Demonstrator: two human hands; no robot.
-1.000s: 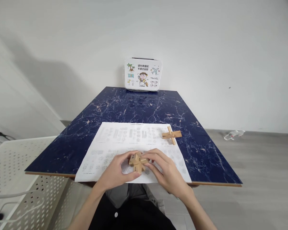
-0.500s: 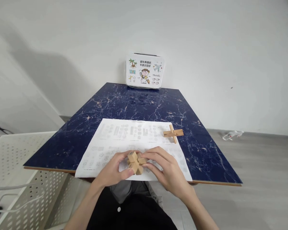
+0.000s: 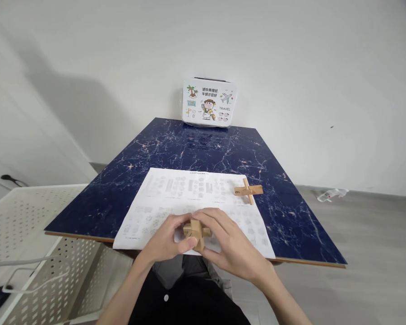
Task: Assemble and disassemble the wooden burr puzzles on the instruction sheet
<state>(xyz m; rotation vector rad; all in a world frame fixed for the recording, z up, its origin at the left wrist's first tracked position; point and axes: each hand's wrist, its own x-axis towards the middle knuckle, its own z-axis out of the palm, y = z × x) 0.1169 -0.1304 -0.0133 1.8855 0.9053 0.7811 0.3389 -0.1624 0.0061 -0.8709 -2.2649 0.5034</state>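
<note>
Has turned the wooden block cluster [image 3: 196, 226] since half a second ago and brought the fingers of the right hand [image 3: 230, 241] over its top. Grips it between both hands over the near part of a printed sheet [image 3: 140, 219], with the thumb of the left hand [image 3: 167, 239] across its front and the right thumb at its lower right.

The tabletop [image 3: 216, 151] is dark blue, veined white like marble, with a brown edge. A printed white sheet [image 3: 184, 202] lies along its near side, a wooden cross [image 3: 249, 191] across the sheet's right edge; a white case [image 3: 209, 103] stands at the far end.
</note>
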